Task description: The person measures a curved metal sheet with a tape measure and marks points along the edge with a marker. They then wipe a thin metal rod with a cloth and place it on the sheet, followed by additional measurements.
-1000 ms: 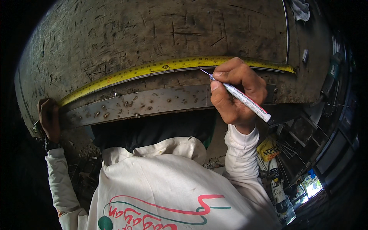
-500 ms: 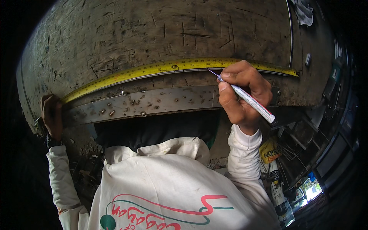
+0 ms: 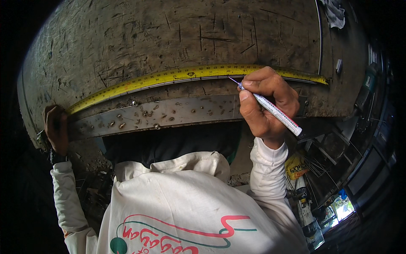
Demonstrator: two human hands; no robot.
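A yellow tape measure (image 3: pixel 144 80) lies stretched across the worn bench top, along a thin silver metal strip (image 3: pixel 192 79) at its near edge. At the far left my left hand (image 3: pixel 56 128) is closed on the tape's end; its fingertips are partly hidden. In my right hand (image 3: pixel 270 103) I pinch a white marker (image 3: pixel 277 113) with a thin needle-like tip. That tip touches or hovers just over the metal strip, right of the tape's middle; I cannot tell which. The marker's back end points down to the right.
A flat steel bar (image 3: pixel 173 111) with weld spots runs along the bench's near edge. The scratched brown bench top (image 3: pixel 177 38) spreads beyond the tape. At the right lie a small white piece (image 3: pixel 339 65), a grey rag (image 3: pixel 335 15) and a green-bodied power tool (image 3: pixel 369 80).
Almost nothing differs. My right hand and the marker have shifted very slightly left, and the left hand still holds the tape's end.
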